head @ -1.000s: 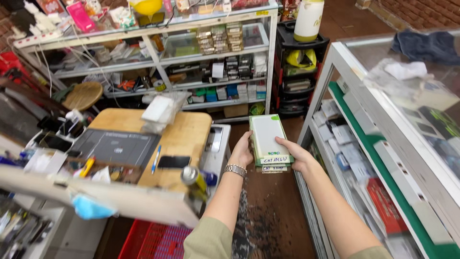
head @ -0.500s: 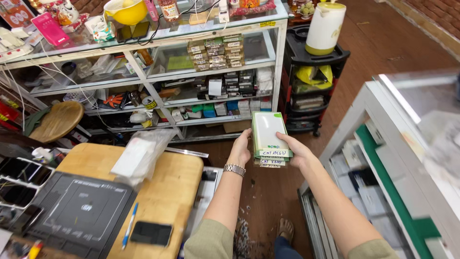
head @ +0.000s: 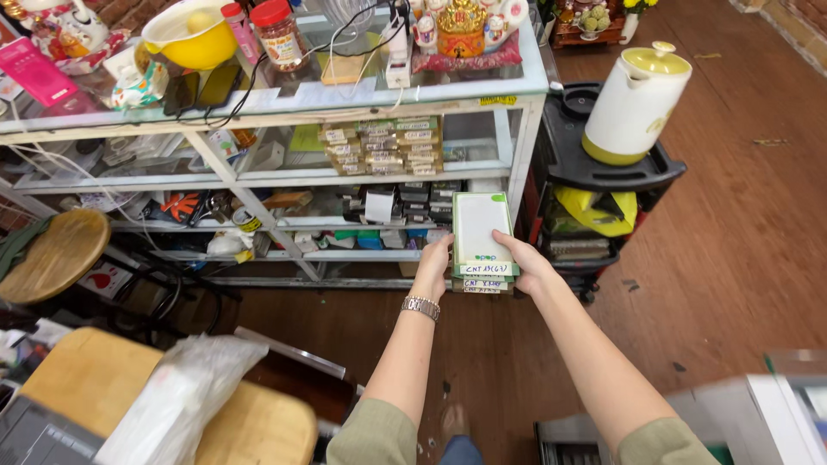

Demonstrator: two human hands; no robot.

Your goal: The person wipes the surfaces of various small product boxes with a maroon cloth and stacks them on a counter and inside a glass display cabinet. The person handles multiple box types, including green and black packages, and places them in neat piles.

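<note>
Brown wooden floor [head: 741,241] beneath cluttered glass-shelved rack [head: 517,129]

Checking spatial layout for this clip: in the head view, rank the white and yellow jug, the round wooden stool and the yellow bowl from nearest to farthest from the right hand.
1. White and yellow jug, up to the right of the right hand, on the black cart.
2. Yellow bowl, upper left, on the glass shelf top.
3. Round wooden stool, far left, low.

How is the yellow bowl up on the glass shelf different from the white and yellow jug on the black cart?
The yellow bowl is wide, open-topped and holds something pale; the white jug with yellow lid is tall and closed. The bowl sits among clutter, the jug stands alone. Both share yellow and stand upright.
</note>
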